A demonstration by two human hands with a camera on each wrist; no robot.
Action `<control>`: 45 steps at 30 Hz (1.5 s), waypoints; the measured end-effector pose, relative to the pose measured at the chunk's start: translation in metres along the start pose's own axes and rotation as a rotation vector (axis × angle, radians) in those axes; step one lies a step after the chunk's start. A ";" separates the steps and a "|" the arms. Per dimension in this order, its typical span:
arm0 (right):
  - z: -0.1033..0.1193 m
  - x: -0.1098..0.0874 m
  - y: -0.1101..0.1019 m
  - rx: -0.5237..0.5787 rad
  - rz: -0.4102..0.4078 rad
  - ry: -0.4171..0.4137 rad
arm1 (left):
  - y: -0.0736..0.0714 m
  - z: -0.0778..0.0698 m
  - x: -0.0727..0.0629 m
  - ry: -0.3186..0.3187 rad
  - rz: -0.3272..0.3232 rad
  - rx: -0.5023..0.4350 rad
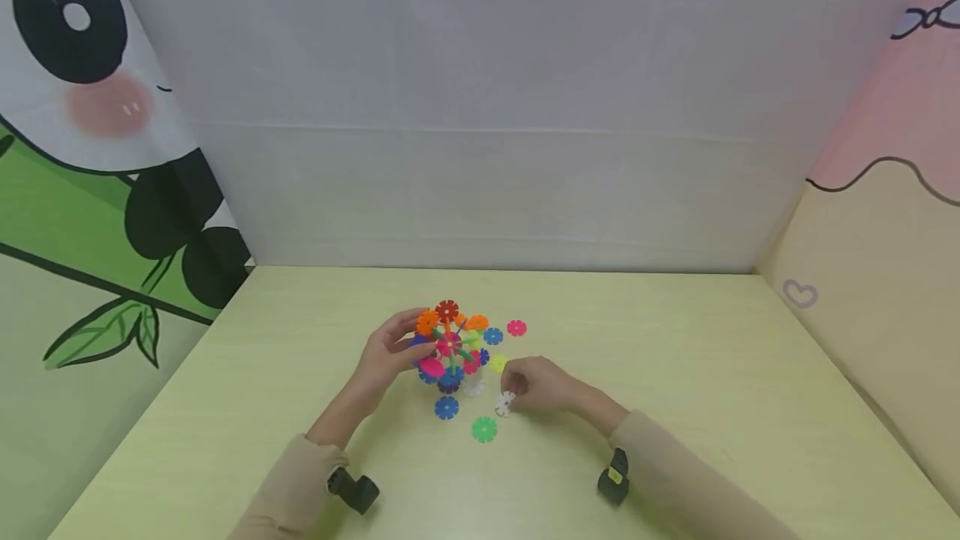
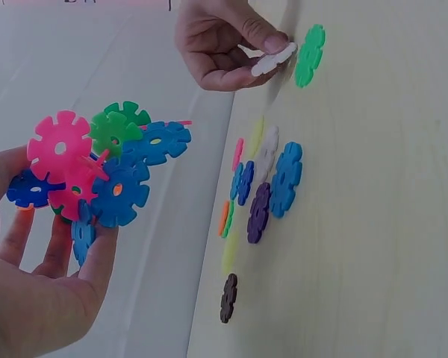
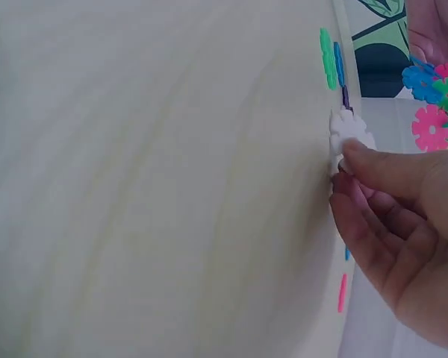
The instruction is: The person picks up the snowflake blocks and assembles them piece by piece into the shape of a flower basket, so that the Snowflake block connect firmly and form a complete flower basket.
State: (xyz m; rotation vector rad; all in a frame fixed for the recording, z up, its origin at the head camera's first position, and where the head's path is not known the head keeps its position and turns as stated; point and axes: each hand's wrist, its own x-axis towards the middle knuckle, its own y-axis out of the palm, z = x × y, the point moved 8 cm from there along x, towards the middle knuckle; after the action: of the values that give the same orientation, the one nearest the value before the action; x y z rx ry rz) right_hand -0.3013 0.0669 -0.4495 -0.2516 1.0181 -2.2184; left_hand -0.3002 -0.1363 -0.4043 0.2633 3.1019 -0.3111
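Observation:
My left hand (image 1: 384,354) holds a cluster of interlocked plastic snowflake discs (image 1: 450,345), pink, blue, green, orange and red. The left wrist view shows this cluster (image 2: 63,142) raised above the table, with fingers round its underside. My right hand (image 1: 542,384) pinches a white snowflake disc (image 1: 505,404) between thumb and fingers, to the right of the cluster. In the right wrist view the white disc (image 3: 351,133) sticks out past the thumb tip. A green disc (image 1: 484,429) and a blue disc (image 1: 447,407) lie flat on the table in front of the cluster.
More loose discs lie around and behind the cluster, among them a pink disc (image 1: 517,327), a yellow disc (image 1: 498,363), a purple disc (image 2: 259,213) and a brown disc (image 2: 228,298). The pale wooden table (image 1: 712,390) meets a white back panel (image 1: 525,190) and printed side panels.

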 end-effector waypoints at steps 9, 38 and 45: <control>0.016 -0.028 -0.050 0.277 -0.296 -0.004 | 0.025 -0.005 -0.011 0.083 0.057 -0.061; 0.039 -0.041 -0.078 0.332 -0.600 -0.021 | 0.075 -0.012 -0.012 0.048 0.144 -0.084; 0.039 -0.044 -0.076 0.359 -0.668 -0.068 | 0.076 -0.018 -0.013 0.122 0.101 -0.081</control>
State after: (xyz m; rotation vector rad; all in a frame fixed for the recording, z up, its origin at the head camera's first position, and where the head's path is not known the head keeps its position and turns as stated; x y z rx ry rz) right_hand -0.2899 0.1077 -0.3635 -0.5619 0.5157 -2.9124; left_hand -0.2742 -0.0615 -0.4011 0.4515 3.1966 -0.1727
